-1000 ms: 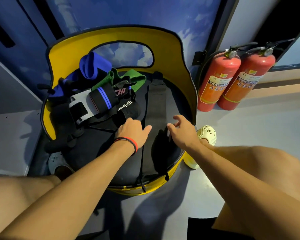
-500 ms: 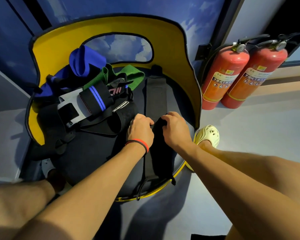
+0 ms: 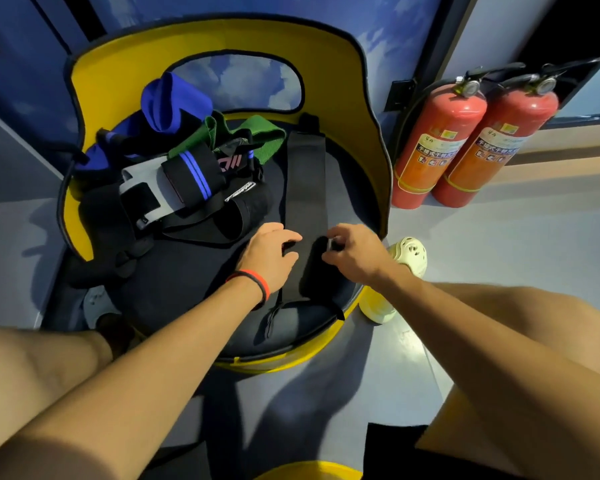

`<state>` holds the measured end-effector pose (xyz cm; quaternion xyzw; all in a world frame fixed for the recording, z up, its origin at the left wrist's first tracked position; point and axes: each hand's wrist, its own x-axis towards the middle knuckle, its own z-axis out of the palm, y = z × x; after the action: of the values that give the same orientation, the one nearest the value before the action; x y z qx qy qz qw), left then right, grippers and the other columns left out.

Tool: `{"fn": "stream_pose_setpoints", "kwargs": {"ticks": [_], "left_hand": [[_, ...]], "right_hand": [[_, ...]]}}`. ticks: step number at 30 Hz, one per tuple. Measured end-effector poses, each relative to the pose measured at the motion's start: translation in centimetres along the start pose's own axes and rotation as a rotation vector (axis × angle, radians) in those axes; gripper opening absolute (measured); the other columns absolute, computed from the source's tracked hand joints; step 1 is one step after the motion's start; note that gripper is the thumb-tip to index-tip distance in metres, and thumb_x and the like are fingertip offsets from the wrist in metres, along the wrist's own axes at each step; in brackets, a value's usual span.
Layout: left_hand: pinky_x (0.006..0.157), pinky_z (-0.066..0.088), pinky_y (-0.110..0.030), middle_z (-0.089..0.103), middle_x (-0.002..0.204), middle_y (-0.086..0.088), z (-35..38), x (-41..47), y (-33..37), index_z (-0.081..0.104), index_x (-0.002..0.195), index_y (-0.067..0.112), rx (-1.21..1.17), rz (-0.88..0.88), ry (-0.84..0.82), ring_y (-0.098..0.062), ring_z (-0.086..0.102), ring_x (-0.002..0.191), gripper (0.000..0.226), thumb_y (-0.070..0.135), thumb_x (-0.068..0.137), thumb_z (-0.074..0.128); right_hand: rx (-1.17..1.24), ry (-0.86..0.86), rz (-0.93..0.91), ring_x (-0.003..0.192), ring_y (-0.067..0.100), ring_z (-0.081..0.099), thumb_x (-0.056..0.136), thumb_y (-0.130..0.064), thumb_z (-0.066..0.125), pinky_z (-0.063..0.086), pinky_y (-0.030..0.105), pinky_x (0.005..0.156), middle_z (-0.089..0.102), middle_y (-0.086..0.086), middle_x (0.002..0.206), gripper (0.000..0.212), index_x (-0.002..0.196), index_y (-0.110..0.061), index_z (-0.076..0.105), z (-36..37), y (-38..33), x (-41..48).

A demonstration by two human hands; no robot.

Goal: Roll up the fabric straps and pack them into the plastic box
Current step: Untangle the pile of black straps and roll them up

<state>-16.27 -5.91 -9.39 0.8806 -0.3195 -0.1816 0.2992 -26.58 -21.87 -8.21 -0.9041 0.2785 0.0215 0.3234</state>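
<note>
Both hands work on the long black strap point(image 3: 305, 181), which lies flat on the black seat point(image 3: 187, 282) of a yellow chair point(image 3: 343, 98).

The left hand point(image 3: 269, 259) has its fingers bent and grips the strap's left edge, with the thumb on top. The right hand point(image 3: 355, 252) is opposite, and its fingers point(image 3: 336, 233) are curled and pinch the right edge. Between the two sets of fingertips the strap looks folded or bunched into a dark lump, but if it is a real roll I cannot tell, as it is black on black.

Beyond the fingertips the strap runs straight up to the chair back. Behind the wrists its near end reaches the front rim of the seat, where a thin loop hangs.

To the left of the left fingers, just beside them, is a pile of other straps etc.: a black wrap w/ blue stripes point(image 3: 187, 174), a green band point(image 3: 267, 136) and a blue band point(image 3: 174, 102) further back. The left wrist wears a red-and-black wristband point(image 3: 253, 282).

To the right of the right fingers, on the floor, is a pale shoe point(image 3: 409, 254), and further on 2 red fire extinguishers point(image 3: 437, 147) stand against the wall.
</note>
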Motion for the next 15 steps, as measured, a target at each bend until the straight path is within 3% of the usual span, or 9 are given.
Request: {"fn": "stream_pose_setpoints", "kwargs": {"ticks": [3, 7, 12, 15], "left_hand": [[0.098, 0.048, -0.031, 0.055, 0.121, 0.002, -0.4, -2.8, -0.6, 0.074, 0.114, 0.022, -0.01, -0.03, -0.009, -0.013, 0.059, 0.091, 0.023, 0.022, 0.091, 0.072], [0.088, 0.041, -0.022, 0.046, 0.124, 0.007, -0.2, -5.9, -0.6, 0.068, 0.123, 0.023, -0.059, -0.091, -0.098, -0.011, 0.058, 0.089, 0.034, 0.035, 0.091, 0.071], [0.086, 0.05, -0.02, 0.058, 0.105, 0.006, 0.7, -7.9, -1.0, 0.079, 0.092, 0.02, -0.103, -0.021, 0.066, -0.012, 0.062, 0.087, 0.009, 0.017, 0.084, 0.079], [0.083, 0.056, -0.032, 0.059, 0.1, 0.005, 1.7, -8.0, -0.9, 0.075, 0.08, 0.021, -0.167, -0.042, 0.157, -0.012, 0.063, 0.078, 0.01, 0.014, 0.079, 0.083]], "right_hand": [[-0.01, -0.081, 0.038, 0.093, 0.023, 0.06, 0.086, -0.02, 0.075, 0.038, 0.025, 0.07, 0.069, 0.007, 0.105, 0.033, 0.117, -0.012, 0.068, 0.6, -0.1, -2.9], [0.036, -0.067, 0.025, 0.097, 0.025, 0.064, 0.087, -0.013, 0.073, 0.038, 0.019, 0.069, 0.067, 0.002, 0.099, 0.028, 0.115, -0.013, 0.071, 1.7, 0.0, -5.5], [0.138, -0.004, 0.017, 0.094, 0.026, 0.069, 0.086, -0.013, 0.074, 0.057, 0.037, 0.083, 0.072, 0.003, 0.099, 0.022, 0.107, -0.014, 0.076, 2.6, 0.2, -7.2], [0.186, -0.036, 0.004, 0.091, 0.024, 0.07, 0.087, -0.017, 0.077, 0.059, 0.042, 0.084, 0.073, 0.007, 0.103, 0.022, 0.109, -0.014, 0.077, 2.6, 0.3, -7.7]]}}
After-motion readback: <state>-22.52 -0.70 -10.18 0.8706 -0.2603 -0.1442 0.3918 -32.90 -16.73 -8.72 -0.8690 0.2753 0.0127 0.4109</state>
